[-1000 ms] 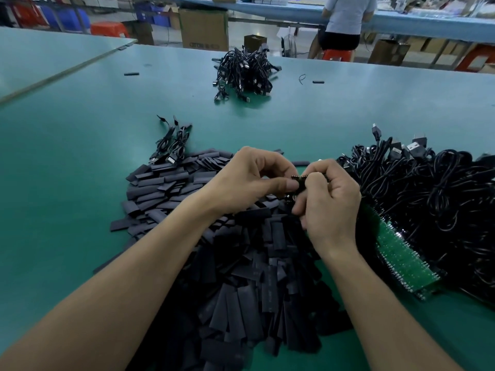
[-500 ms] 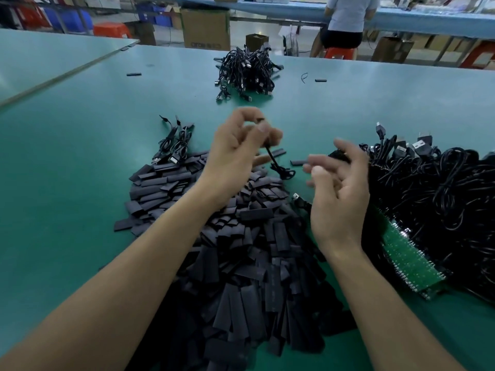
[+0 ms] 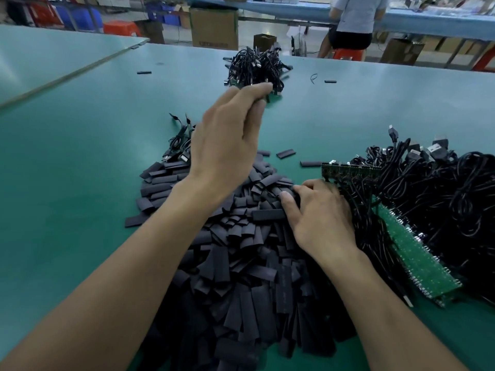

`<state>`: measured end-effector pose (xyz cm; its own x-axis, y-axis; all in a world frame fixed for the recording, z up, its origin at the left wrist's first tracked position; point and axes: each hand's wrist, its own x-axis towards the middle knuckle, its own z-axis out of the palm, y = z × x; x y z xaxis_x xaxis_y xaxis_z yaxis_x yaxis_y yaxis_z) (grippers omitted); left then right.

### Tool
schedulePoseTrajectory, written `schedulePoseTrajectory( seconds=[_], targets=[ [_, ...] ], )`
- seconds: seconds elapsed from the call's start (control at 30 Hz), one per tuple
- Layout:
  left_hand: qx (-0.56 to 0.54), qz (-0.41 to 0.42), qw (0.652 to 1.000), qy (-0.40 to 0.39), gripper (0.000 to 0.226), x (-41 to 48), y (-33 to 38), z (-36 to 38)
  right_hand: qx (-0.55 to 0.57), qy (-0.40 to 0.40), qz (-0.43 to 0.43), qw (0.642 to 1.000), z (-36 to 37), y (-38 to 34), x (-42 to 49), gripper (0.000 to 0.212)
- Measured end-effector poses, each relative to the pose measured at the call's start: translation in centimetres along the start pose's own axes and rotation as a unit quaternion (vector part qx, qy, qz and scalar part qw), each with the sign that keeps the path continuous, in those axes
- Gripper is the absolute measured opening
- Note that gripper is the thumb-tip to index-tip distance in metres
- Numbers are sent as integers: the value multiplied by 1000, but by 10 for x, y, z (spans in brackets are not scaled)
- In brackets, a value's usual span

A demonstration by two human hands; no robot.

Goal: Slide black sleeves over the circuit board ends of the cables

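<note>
Head camera gives me the left hand [image 3: 227, 145] raised beyond the pile of black sleeves [image 3: 241, 263], its fingertips [image 3: 257, 89] bunched against the thumb; I cannot tell whether they hold anything. The right hand [image 3: 321, 218] rests on the pile's right edge, thumb and forefinger pinching one sleeve [image 3: 290, 192]. The cables [image 3: 442, 196] and their circuit boards [image 3: 417, 258] lie just right of the pile.

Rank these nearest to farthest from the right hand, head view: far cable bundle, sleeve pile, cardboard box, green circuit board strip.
From the right hand:
1. sleeve pile, directly under the hand.
2. green circuit board strip, just to its right.
3. far cable bundle, across the table.
4. cardboard box, beyond the table's far edge.
</note>
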<state>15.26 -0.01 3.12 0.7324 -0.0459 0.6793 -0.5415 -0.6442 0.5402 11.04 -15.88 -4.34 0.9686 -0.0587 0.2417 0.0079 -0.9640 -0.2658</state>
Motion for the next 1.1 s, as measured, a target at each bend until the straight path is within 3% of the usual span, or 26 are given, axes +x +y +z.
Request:
schedulePoseTrajectory(
  seconds=[0.23,0.33,0.43,0.57,0.7,1.1],
  targets=[
    [37,1,978,-208,49,3,3,-2,141,65,-2,988,1,3,-3,18],
    [8,-44,961,-273,26,-1,-2,0,176,74,-2,982,2,4,-2,7],
    [-15,-66,959,-274,8,-1,-9,1,274,100,17,956,0,3,-2,12],
    [-29,-102,958,-267,9,-3,-17,2,358,165,13,919,-2,3,-4,19],
    [-24,-117,951,-286,16,-5,-22,4,426,175,11,888,-4,4,-3,32],
    [-71,-139,939,-308,7,-5,-20,2,447,140,22,883,0,10,4,23]
  ],
)
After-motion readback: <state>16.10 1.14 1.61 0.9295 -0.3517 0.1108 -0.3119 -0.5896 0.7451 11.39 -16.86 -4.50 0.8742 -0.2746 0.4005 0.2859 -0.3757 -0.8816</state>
